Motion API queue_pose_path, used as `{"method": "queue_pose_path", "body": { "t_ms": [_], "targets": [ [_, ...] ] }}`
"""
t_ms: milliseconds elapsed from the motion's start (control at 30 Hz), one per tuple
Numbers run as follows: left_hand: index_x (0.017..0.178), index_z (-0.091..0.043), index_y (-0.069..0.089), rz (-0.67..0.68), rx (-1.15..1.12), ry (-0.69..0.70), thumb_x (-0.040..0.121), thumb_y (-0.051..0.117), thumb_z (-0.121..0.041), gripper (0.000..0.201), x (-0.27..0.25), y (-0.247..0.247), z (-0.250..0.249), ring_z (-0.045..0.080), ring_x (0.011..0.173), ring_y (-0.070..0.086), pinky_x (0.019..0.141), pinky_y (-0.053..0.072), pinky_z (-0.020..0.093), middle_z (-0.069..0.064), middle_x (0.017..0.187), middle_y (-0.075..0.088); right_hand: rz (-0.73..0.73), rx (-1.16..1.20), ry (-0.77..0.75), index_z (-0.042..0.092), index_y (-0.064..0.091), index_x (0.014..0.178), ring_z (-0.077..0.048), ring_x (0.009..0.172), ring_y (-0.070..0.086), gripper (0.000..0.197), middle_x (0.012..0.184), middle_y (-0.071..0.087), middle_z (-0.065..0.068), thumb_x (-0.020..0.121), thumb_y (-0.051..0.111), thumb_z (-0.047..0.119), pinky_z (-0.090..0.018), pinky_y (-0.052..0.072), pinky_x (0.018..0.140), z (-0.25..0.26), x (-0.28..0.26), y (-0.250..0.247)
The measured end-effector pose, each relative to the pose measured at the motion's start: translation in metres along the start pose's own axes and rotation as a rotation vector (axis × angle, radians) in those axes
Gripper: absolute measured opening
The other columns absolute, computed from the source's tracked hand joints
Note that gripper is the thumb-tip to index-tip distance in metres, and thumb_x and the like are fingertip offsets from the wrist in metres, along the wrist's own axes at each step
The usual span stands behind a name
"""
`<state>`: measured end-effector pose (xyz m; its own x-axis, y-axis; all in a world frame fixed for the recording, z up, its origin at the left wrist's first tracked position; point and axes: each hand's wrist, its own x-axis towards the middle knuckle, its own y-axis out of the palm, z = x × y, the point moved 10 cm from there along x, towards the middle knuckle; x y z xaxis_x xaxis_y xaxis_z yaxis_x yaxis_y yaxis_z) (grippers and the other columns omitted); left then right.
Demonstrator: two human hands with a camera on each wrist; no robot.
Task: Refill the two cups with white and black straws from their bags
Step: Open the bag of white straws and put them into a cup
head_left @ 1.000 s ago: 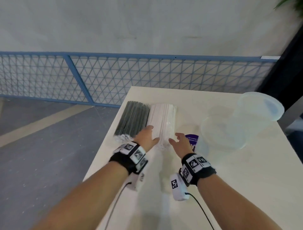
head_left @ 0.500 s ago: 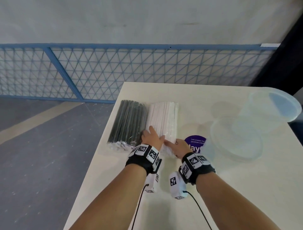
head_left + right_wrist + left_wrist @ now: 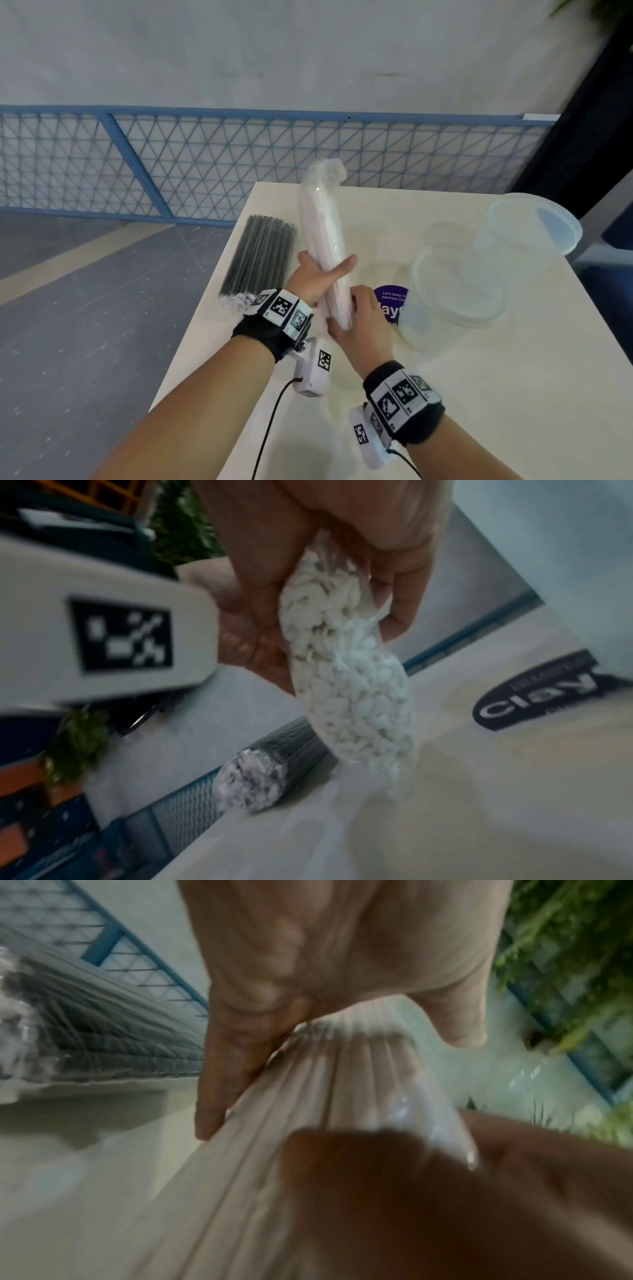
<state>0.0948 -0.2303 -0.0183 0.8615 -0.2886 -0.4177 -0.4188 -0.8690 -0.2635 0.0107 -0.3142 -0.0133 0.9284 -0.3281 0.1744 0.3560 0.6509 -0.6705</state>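
The bag of white straws (image 3: 322,226) is lifted off the table and stands nearly upright. My left hand (image 3: 317,277) grips it round the middle, thumb across the front. My right hand (image 3: 356,315) holds its lower end (image 3: 342,669), fingers curled round the plastic. The bag of black straws (image 3: 258,260) lies flat on the table to the left, also seen as the black bag (image 3: 274,764) in the right wrist view. Two clear plastic cups stand at the right: a near cup (image 3: 455,298) and a far cup (image 3: 534,222). I see nothing inside either cup.
The cream table (image 3: 479,394) has its left edge close beside the black bag. A purple round sticker (image 3: 390,301) lies between my hands and the near cup. A blue mesh railing (image 3: 205,157) runs behind the table, with grey floor at the left.
Both hands closed on the white straw bag, which lay flat beside the black bag, and raised it off the table to near upright. The black bag and the cups stayed put.
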Motion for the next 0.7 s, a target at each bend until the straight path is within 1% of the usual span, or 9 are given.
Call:
{"method": "queue_pose_path", "body": {
  "t_ms": [67, 100, 167, 233, 300, 367, 467, 600, 700],
  "targets": [
    [0.123, -0.016, 0.035, -0.086, -0.127, 0.003, 0.032, 0.073, -0.075, 0.115, -0.007, -0.015, -0.002, 0.025, 0.099, 0.06, 0.086, 0.054, 0.049, 0.006, 0.111, 0.06, -0.01, -0.08, -0.116, 0.005, 0.053, 0.099, -0.024, 0.076, 0.058, 0.049, 0.094, 0.058, -0.008, 0.059, 0.08, 0.013, -0.019, 0.039, 0.063, 0.015, -0.01, -0.003],
    [0.121, -0.014, 0.039, -0.121, -0.164, 0.002, 0.03, 0.077, -0.073, 0.115, -0.011, -0.022, -0.001, 0.025, 0.097, 0.063, 0.083, 0.055, 0.048, 0.007, 0.108, 0.063, -0.007, -0.108, -0.158, 0.006, 0.053, 0.098, -0.025, 0.074, 0.06, 0.053, 0.092, 0.06, -0.007, 0.054, 0.082, 0.013, -0.02, 0.04, 0.064, 0.019, -0.015, -0.003],
    [0.119, -0.014, 0.044, -0.148, -0.208, 0.027, 0.042, 0.083, -0.057, 0.097, -0.022, -0.028, 0.0, 0.025, 0.096, 0.064, 0.08, 0.057, 0.047, 0.006, 0.106, 0.065, 0.011, -0.118, -0.201, 0.008, 0.052, 0.101, -0.023, 0.075, 0.06, 0.057, 0.093, 0.059, -0.006, 0.054, 0.083, 0.016, -0.022, 0.042, 0.065, 0.026, -0.024, -0.003],
    [0.113, -0.017, 0.049, -0.174, -0.212, 0.094, 0.066, 0.08, -0.029, 0.058, -0.034, -0.032, -0.003, 0.024, 0.099, 0.063, 0.084, 0.055, 0.043, 0.004, 0.105, 0.064, 0.071, -0.087, -0.224, 0.01, 0.049, 0.107, -0.022, 0.082, 0.056, 0.055, 0.099, 0.055, -0.004, 0.061, 0.078, 0.018, -0.026, 0.047, 0.073, 0.029, -0.033, -0.001],
    [0.111, -0.016, 0.053, -0.224, -0.216, 0.145, 0.073, 0.074, -0.011, 0.044, -0.042, -0.039, -0.002, 0.025, 0.1, 0.062, 0.088, 0.052, 0.042, 0.005, 0.105, 0.064, 0.15, -0.021, -0.232, 0.011, 0.049, 0.113, -0.019, 0.087, 0.053, 0.05, 0.104, 0.051, -0.001, 0.07, 0.073, 0.018, -0.027, 0.048, 0.079, 0.033, -0.04, -0.003],
    [0.111, -0.011, 0.057, -0.254, -0.217, 0.179, 0.069, 0.077, -0.01, 0.047, -0.05, -0.044, -0.001, 0.027, 0.1, 0.063, 0.09, 0.052, 0.045, 0.008, 0.105, 0.066, 0.204, 0.044, -0.258, 0.013, 0.05, 0.116, -0.014, 0.089, 0.053, 0.039, 0.104, 0.049, 0.003, 0.081, 0.066, 0.018, -0.021, 0.046, 0.081, 0.04, -0.042, -0.01],
    [0.116, -0.009, 0.056, -0.199, -0.243, 0.217, 0.063, 0.08, -0.007, 0.058, -0.06, -0.039, 0.0, 0.029, 0.102, 0.063, 0.091, 0.051, 0.049, 0.011, 0.108, 0.066, 0.122, 0.065, -0.328, 0.012, 0.053, 0.114, -0.011, 0.089, 0.052, 0.025, 0.103, 0.046, 0.005, 0.089, 0.057, 0.017, -0.013, 0.041, 0.082, 0.054, -0.03, -0.036],
    [0.119, -0.009, 0.052, -0.098, -0.262, 0.235, 0.069, 0.073, 0.006, 0.056, -0.07, -0.027, 0.002, 0.028, 0.107, 0.06, 0.092, 0.05, 0.042, 0.01, 0.111, 0.063, -0.09, 0.125, -0.341, 0.006, 0.051, 0.115, -0.014, 0.101, 0.047, 0.029, 0.111, 0.039, 0.002, 0.089, 0.058, 0.018, -0.025, 0.042, 0.093, 0.069, -0.001, -0.083],
    [0.113, -0.011, 0.055, -0.012, -0.231, 0.246, 0.068, 0.072, 0.011, 0.052, -0.075, -0.021, 0.004, 0.03, 0.109, 0.06, 0.097, 0.048, 0.047, 0.011, 0.11, 0.064, -0.117, 0.237, -0.203, 0.008, 0.041, 0.126, -0.013, 0.114, 0.043, 0.043, 0.126, 0.04, -0.002, 0.09, 0.056, 0.026, -0.028, 0.042, 0.098, 0.067, 0.025, -0.111]
  ]
}}
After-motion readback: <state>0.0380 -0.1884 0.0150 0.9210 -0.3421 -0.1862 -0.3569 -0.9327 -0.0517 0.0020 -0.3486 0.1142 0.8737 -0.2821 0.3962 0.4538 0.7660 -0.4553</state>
